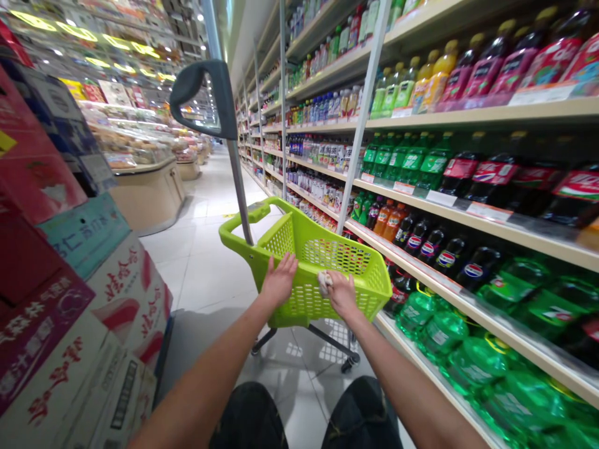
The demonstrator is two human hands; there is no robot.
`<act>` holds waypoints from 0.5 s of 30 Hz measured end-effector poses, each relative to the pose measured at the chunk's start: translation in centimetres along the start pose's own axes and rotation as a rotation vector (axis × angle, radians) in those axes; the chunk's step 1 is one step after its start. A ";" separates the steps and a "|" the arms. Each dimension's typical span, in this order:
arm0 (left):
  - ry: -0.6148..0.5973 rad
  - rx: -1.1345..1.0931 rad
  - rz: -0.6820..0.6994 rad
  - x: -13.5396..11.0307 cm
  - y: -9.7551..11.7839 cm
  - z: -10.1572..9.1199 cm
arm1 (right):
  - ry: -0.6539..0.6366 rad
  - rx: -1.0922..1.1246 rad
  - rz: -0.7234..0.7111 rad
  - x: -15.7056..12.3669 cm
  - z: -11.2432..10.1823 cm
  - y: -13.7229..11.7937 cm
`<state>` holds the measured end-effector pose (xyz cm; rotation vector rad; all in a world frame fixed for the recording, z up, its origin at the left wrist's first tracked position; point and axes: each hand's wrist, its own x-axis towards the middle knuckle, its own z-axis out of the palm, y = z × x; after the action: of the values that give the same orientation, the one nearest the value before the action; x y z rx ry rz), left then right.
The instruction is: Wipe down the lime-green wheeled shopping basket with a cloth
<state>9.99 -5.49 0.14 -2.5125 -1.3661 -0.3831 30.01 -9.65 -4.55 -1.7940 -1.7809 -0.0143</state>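
A lime green plastic shopping basket (355, 274) on wheels stands in the aisle in front of me, with a tall grey pull handle (206, 100) rising from its far end. My left hand (279, 280) rests on the basket's near rim with fingers stretched forward. My right hand (340, 293) is closed on a small white cloth (324, 282) pressed against the same rim. The basket's inside looks bare. My knees show at the bottom of the view.
Shelves (468, 218) of soft drink bottles run along the right, with large green bottles (449, 343) on the lowest level. Stacked cardboard boxes (79, 299) line the left. A tiled floor (206, 249) leads down the aisle past a display counter (145, 187).
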 end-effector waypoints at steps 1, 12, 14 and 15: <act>0.067 0.017 -0.067 -0.3 -0.9 -0.2 | 0.001 -0.003 -0.013 -0.1 -0.2 0.4; 0.244 0.013 -0.020 -3.2 -3.5 -0.4 | 0.040 0.128 -0.089 2.6 1.6 -6.6; 0.299 -0.016 0.036 -3.5 -4.0 -0.2 | 0.033 0.199 -0.131 3.8 1.8 -10.1; 0.352 -0.030 0.024 -3.6 -4.4 -0.1 | 0.026 0.227 -0.161 4.2 1.8 -11.5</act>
<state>4.38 -6.06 -0.59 -2.3374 -1.1972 -0.8017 19.18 -6.06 0.37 -1.4826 -1.8253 0.0962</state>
